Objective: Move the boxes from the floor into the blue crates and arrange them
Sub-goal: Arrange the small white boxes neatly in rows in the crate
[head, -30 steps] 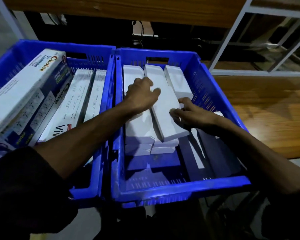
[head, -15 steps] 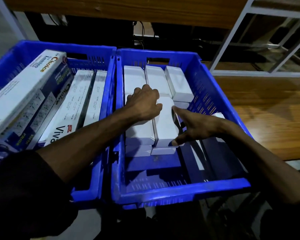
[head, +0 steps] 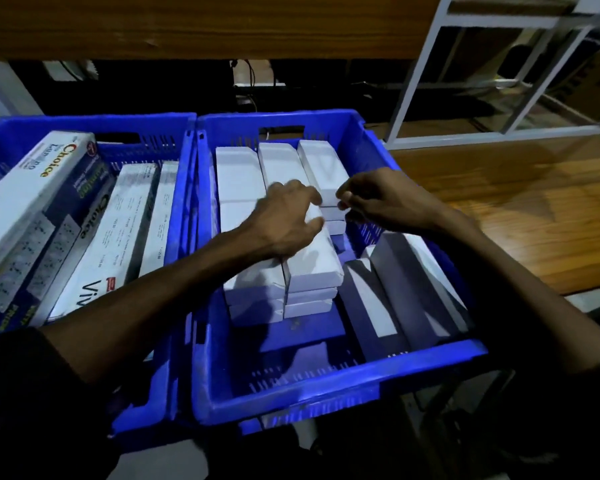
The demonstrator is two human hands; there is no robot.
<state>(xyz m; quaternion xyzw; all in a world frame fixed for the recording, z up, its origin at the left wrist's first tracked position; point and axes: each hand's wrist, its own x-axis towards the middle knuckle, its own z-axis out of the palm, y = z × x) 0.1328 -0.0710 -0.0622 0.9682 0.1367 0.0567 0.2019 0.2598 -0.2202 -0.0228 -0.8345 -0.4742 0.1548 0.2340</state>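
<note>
Two blue crates stand side by side, the left crate [head: 84, 123] and the right crate [head: 326, 398]. Stacks of plain white boxes [head: 238, 174] fill the back and middle of the right crate. My left hand [head: 284, 220] rests with spread fingers on the top white box of the middle stack [head: 314, 265]. My right hand [head: 383, 199] hovers at the near end of the far-right white box [head: 323, 168], its bent fingertips at the box's edge. Motion blur hides whether it pinches the box.
Dark boxes [head: 395, 292] lean along the right crate's right side. The left crate holds long cartons, a "Choice" carton [head: 32, 188] and white ones [head: 118, 233]. A wooden surface [head: 516, 220] lies to the right, a white metal frame [head: 416, 84] behind.
My right hand rose from the near side of the middle box to the far-right box's end. My left hand slid right onto the middle stack's top box.
</note>
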